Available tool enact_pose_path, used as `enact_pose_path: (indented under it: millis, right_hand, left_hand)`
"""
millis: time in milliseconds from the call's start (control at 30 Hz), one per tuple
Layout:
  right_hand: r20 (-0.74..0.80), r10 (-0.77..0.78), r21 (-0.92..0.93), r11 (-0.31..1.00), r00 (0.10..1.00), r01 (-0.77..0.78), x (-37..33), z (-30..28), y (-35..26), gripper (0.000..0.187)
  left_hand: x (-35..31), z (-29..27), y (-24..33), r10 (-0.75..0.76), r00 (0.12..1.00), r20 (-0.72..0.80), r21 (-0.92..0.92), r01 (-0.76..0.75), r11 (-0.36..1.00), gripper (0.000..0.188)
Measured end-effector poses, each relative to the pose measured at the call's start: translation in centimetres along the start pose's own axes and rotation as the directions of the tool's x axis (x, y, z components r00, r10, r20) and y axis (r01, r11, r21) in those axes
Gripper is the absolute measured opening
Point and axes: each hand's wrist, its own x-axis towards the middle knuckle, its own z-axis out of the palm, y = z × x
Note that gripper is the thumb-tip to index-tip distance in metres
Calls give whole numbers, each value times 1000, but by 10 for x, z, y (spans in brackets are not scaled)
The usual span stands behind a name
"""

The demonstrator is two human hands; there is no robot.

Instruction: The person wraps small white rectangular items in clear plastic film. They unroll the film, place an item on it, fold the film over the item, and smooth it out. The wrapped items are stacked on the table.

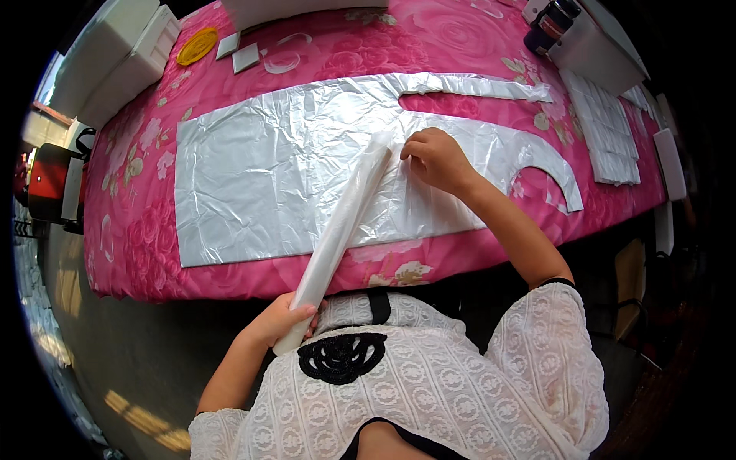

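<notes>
My left hand (pixel 282 317) is closed round the lower end of a long roll of clear plastic film (pixel 342 222), close to my waist. The roll slants up and away to the right, its far end over a silvery-white plastic apron (pixel 245 180) spread flat on the table. Beside that far end, my right hand (pixel 434 159) hovers over the apron with its fingers curled into a pinch. Whatever sits between those fingertips is too small or hidden to make out. The apron's neck and strap cut-outs point to the right.
A pink flowered cloth covers the table (pixel 138 222). White foam boxes (pixel 115 65) stand at the far left, near a yellow coil (pixel 197 46) and two small white squares (pixel 245 57). At right are a folded silvery stack (pixel 602 126), a white box (pixel 598 50) and a dark jar (pixel 552 27).
</notes>
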Motion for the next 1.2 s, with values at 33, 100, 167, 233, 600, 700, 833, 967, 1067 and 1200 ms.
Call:
enact_pose_path:
  millis: [33, 100, 167, 233, 600, 700, 833, 967, 1067, 1200]
  right_hand:
    - [-71, 85, 60, 995, 994, -81, -1, 1, 0, 13]
    - [-24, 364, 302, 891, 931, -340, 6, 0, -7, 15]
    - [77, 516, 516, 712, 853, -477, 13, 2, -10, 24]
    - [265, 593, 636, 485, 760, -600, 23, 9, -5, 28]
    - [653, 354, 642, 212, 670, -737, 36, 8, 7, 19]
    - [678, 344, 678, 50, 650, -734, 34, 14, 14, 17]
    - [652, 403, 680, 61, 642, -730, 32, 9, 5, 14]
    - [612, 438, 683, 125, 658, -719, 30, 7, 7, 15]
    - [528, 490, 708, 198, 694, -678, 30, 4, 21, 16]
    - [317, 683, 689, 312, 658, -655, 19, -13, 67, 17]
  left_hand:
    - [-1, 1, 1, 11, 1000, 3, 30, -11, 1000, 46]
    - [-2, 3, 2, 26, 1000, -9, 51, -26, 998, 44]
    - [-3, 4, 0, 41, 999, -23, 105, -38, 994, 42]
    - [-4, 5, 3, 44, 999, -27, 123, -40, 992, 43]
    - [2, -11, -12, 64, 992, 110, 12, -66, 998, 64]
    - [3, -14, -13, 61, 987, 150, -26, -57, 998, 67]
    - [-1, -9, -7, 53, 989, 137, -36, -49, 998, 69]
    - [-4, -15, -6, 18, 988, 156, -45, -11, 999, 67]
    - [-16, -23, -8, -16, 991, 133, -13, 18, 1000, 65]
    - [-41, -47, -25, -86, 989, 118, 98, 75, 992, 62]
